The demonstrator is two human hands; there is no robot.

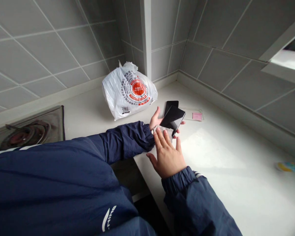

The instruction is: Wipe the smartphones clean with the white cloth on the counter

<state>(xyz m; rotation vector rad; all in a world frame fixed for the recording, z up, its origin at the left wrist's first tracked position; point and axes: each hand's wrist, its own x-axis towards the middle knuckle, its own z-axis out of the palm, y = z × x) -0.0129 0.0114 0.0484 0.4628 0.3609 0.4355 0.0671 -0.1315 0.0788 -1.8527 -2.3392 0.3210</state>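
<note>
My left hand (155, 121) holds a black smartphone (174, 116), glossy side up and tilted, with fingertips round its right edge and the thumb raised at the left. A pale grey cloth (170, 131) with a zigzag edge lies over the phone's near end. On that cloth my right hand (169, 155) rests with fingers stretched out flat and the thumb apart. Just behind the held phone, a second flat black phone-like object (171, 104) lies on the counter, partly covered from view. Beside it is a clear phone case (202, 110) with a pink card (197, 116) in it.
A tied white plastic bag (118, 90) with red and black print stands on the white counter (216, 147) near the wall corner. Left of it is a gas stove (39, 131). A colourful packet (291, 166) lies at the far right. Grey tiled walls (71, 49) border the counter.
</note>
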